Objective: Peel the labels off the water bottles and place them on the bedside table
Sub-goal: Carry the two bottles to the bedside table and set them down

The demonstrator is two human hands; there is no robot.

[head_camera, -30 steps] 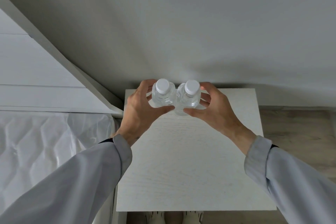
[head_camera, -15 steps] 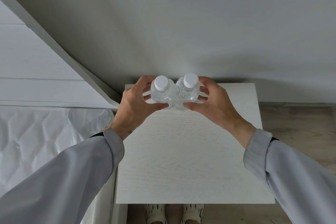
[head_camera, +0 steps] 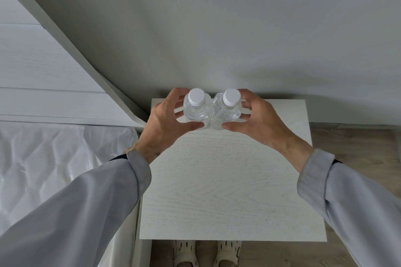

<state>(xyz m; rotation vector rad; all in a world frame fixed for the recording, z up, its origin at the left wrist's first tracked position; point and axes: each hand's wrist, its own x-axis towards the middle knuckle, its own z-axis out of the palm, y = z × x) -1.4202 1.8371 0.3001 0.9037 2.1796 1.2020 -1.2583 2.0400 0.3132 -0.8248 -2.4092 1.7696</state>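
Two clear water bottles with white caps stand side by side, touching, at the back edge of the white bedside table (head_camera: pixel 227 180). No labels show on them. My left hand (head_camera: pixel 165 123) wraps the left bottle (head_camera: pixel 196 106), thumb in front and fingers behind. The right bottle (head_camera: pixel 229 107) is gripped the same way by my right hand (head_camera: pixel 258 121). Whether the bottle bases rest on the tabletop or hover just above it is hidden from this high angle.
A grey wall rises right behind the table. A white headboard (head_camera: pixel 43 67) and a plastic-wrapped mattress (head_camera: pixel 54 169) lie to the left. Wooden floor (head_camera: pixel 355 147) shows on the right. My feet in pale sandals (head_camera: pixel 206 253) stand at the table's front edge.
Both hands have carried the two bottles a little further back, toward the wall and the table's rear edge. The grip on each bottle is unchanged.
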